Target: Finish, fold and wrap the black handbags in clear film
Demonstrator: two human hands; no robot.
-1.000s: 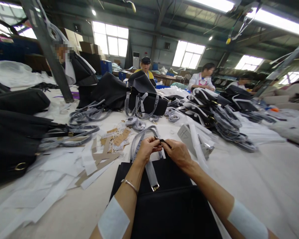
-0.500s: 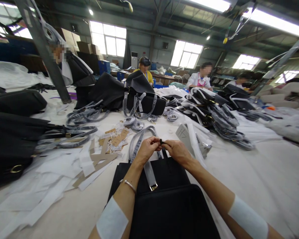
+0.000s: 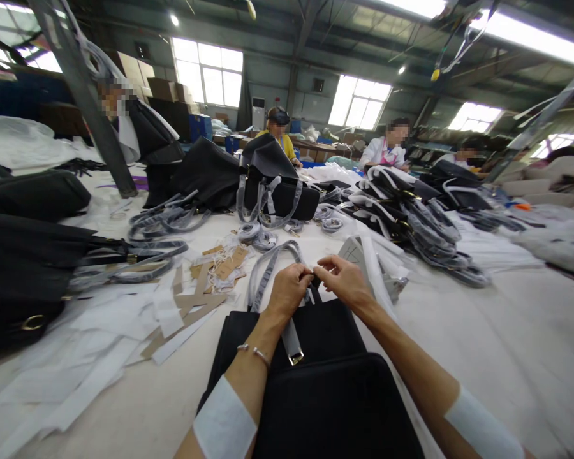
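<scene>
A black bag (image 3: 335, 408) lies before me on the white table. At its far edge, a narrow black strap (image 3: 316, 294) rises between my hands. My left hand (image 3: 288, 290) is closed in a pinch on the strap's upper end. My right hand (image 3: 347, 282) meets it from the other side, thumb and forefinger at the strap's tip, the other fingers loosely bent. A plastic-wrapped tab with a gold buckle (image 3: 294, 357) lies on the bag under my left wrist. Behind my left hand arches a plastic-wrapped handle (image 3: 263, 274).
Tags with strings (image 3: 229, 264) and white paper strips (image 3: 105, 344) lie to the left, beside more black bags (image 3: 23, 280). Stacked bags with wrapped straps (image 3: 411, 210) stand back right. A grey-white packet (image 3: 363, 258) is near my right hand. Several people sit beyond.
My right hand's fingers have loosened and lifted slightly at the strap's tip. My left hand has shifted a little to the right, still pinching the strap.
</scene>
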